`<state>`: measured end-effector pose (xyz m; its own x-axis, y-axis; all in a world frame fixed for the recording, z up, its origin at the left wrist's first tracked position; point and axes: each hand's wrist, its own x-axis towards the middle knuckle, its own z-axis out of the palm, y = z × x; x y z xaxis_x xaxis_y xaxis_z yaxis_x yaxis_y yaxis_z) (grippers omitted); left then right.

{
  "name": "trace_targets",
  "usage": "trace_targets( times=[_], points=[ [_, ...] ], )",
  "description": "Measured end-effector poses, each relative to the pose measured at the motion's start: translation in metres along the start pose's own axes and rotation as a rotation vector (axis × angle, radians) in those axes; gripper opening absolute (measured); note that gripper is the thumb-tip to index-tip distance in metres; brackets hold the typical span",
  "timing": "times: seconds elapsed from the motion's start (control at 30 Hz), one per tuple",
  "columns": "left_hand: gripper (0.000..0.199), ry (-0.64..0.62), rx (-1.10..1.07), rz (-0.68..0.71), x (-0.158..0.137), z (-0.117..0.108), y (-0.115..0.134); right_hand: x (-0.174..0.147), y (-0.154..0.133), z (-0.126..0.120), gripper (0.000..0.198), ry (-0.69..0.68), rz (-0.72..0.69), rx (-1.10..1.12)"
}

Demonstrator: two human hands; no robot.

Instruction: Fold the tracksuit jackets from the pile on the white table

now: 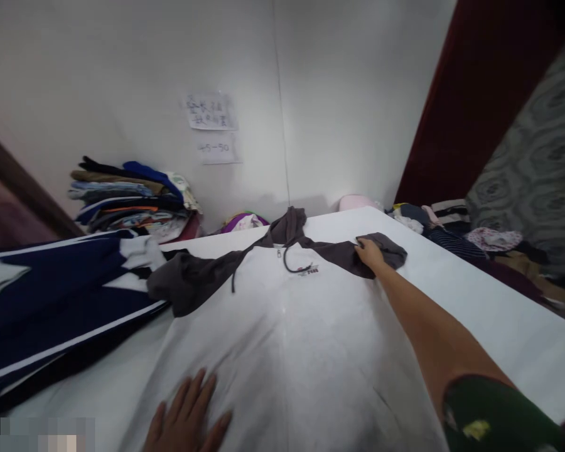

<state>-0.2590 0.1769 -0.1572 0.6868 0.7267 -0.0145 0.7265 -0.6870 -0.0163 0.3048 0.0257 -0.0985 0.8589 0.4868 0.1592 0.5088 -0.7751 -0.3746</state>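
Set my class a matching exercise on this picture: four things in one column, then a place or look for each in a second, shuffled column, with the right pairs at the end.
Column 1
1. Left hand
2. Right hand
3. Navy garment
4. Lower paper sign

Column 2
A. On the pale wall
B. At a dark grey sleeve
C. Marked with white stripes
D. Fingers spread over the white front of a garment

Right pairs: 1-D, 2-B, 3-C, 4-A
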Motion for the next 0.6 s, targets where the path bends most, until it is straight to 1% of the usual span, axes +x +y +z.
trace_targets(
  times=[0.07, 0.13, 0.17, 0.2, 0.23, 0.3, 0.37, 0.43, 0.5, 0.6],
  points=[
    [0.06, -0.039, -0.09, -0.013, 0.004, -0.02, 0.002, -0.013, 0.01, -0.002, 0.048, 0.025, -0.065, 0.013],
    [0.054, -0.122, -0.187, -0.038, 0.017, -0.045, 0.001, -0.027, 0.017, 0.003, 0.048, 0.09, -0.194, 0.013],
    [0.055, -0.165, -0.24, -0.041, 0.027, -0.059, 0.0, -0.035, 0.018, 0.008, 0.048, 0.085, -0.251, -0.001],
    [0.059, -0.156, -0.284, -0.062, 0.039, -0.072, -0.002, -0.042, 0.017, 0.013, 0.047, 0.074, -0.301, -0.022],
    [0.06, -0.098, -0.291, -0.057, 0.054, -0.085, -0.004, -0.05, 0.014, 0.018, 0.047, 0.05, -0.338, -0.048],
    [0.056, 0.021, -0.23, -0.011, 0.089, -0.104, -0.006, -0.065, 0.002, 0.027, 0.048, -0.022, -0.372, -0.1],
    [0.05, 0.118, -0.141, 0.013, 0.127, -0.116, -0.007, -0.078, -0.013, 0.035, 0.051, -0.122, -0.345, -0.15],
    [0.043, 0.207, -0.064, -0.005, 0.162, -0.123, -0.008, -0.087, -0.024, 0.041, 0.055, -0.201, -0.297, -0.212],
    [0.039, 0.279, 0.015, 0.005, 0.19, -0.13, -0.011, -0.093, -0.028, 0.045, 0.057, -0.218, -0.277, -0.271],
    [0.037, 0.363, 0.085, 0.024, 0.22, -0.144, -0.016, -0.094, -0.026, 0.05, 0.058, -0.191, -0.291, -0.306]
  ],
)
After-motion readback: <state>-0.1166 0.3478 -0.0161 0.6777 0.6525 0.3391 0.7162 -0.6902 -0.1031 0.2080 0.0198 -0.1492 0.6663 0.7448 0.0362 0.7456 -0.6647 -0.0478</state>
